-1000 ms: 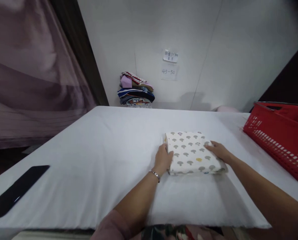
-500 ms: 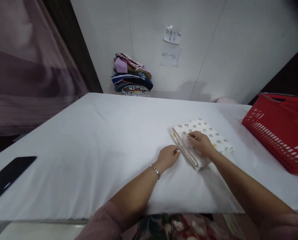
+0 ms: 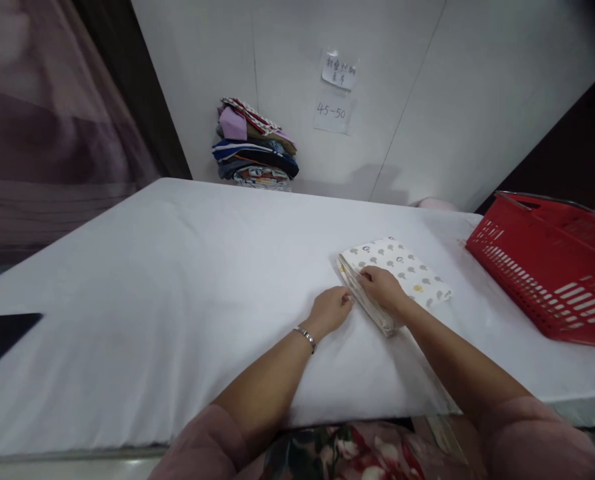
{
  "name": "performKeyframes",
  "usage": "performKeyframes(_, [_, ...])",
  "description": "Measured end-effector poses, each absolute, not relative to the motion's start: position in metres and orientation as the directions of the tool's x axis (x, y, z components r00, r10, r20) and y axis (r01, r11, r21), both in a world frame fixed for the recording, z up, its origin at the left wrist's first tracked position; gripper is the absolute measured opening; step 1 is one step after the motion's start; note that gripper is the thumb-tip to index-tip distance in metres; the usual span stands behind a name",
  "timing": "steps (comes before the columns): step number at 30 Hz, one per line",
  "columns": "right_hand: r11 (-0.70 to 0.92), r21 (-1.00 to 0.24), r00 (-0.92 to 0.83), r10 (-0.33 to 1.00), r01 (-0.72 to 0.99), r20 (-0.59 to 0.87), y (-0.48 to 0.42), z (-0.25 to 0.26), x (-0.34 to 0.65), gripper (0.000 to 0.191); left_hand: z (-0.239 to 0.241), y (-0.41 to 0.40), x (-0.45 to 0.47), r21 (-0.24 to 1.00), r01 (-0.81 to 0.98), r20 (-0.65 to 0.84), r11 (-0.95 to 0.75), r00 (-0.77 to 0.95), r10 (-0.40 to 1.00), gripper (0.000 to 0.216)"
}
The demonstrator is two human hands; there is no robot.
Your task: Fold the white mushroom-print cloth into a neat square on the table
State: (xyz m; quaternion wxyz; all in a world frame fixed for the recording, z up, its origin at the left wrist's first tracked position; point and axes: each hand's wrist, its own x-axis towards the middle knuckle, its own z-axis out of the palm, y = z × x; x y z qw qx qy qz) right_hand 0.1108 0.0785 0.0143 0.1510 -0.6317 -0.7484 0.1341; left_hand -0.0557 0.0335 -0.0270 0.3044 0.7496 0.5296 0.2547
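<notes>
A folded white cloth with grey, black and yellow printed motifs lies on the white-covered table, right of centre. Its layered folded edge faces left toward me. My right hand rests over this edge, with its fingers curled and closed on the upper layers. Just left of the same edge, my left hand lies on the table with fingers curled and thumb tucked in. Whether anything is between those fingers is hidden. A silver bracelet circles the left wrist.
A red plastic basket stands at the table's right side. A dark flat object lies at the left edge. Beyond the far edge is a stack of folded fabrics by the wall, below and left of paper signs.
My right hand has shifted slightly left and down, from the top of the cloth onto its folded edge. My left hand stays beside the cloth. The camera view has turned a little.
</notes>
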Motion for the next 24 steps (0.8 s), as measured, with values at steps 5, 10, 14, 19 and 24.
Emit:
performKeyframes(5, [0.152, -0.565, -0.141, 0.988, 0.811, 0.064, 0.084, 0.014, 0.119, 0.02, -0.028, 0.035, -0.056, 0.762, 0.597, 0.082, -0.251, 0.296, 0.952, 0.021])
performKeyframes(10, [0.153, -0.473, -0.11, 0.987, 0.868, 0.117, 0.082, 0.009, 0.112, 0.018, -0.029, 0.035, -0.056, 0.751, 0.61, 0.083, -0.252, 0.291, 0.953, 0.02])
performKeyframes(14, [0.238, -0.299, -0.182, 0.962, 0.924, 0.203, 0.078, 0.007, 0.104, 0.015, -0.029, 0.035, -0.056, 0.74, 0.624, 0.069, -0.253, 0.303, 0.95, 0.021])
performKeyframes(19, [0.314, -0.185, -0.273, 0.937, 0.931, 0.217, 0.076, 0.007, 0.104, 0.02, -0.032, 0.036, -0.056, 0.727, 0.628, 0.095, -0.277, 0.308, 0.947, 0.021])
performKeyframes(24, [0.317, -0.126, -0.298, 0.943, 0.94, 0.148, 0.073, 0.01, 0.102, 0.019, -0.03, 0.035, -0.054, 0.723, 0.636, 0.078, -0.27, 0.313, 0.946, 0.022])
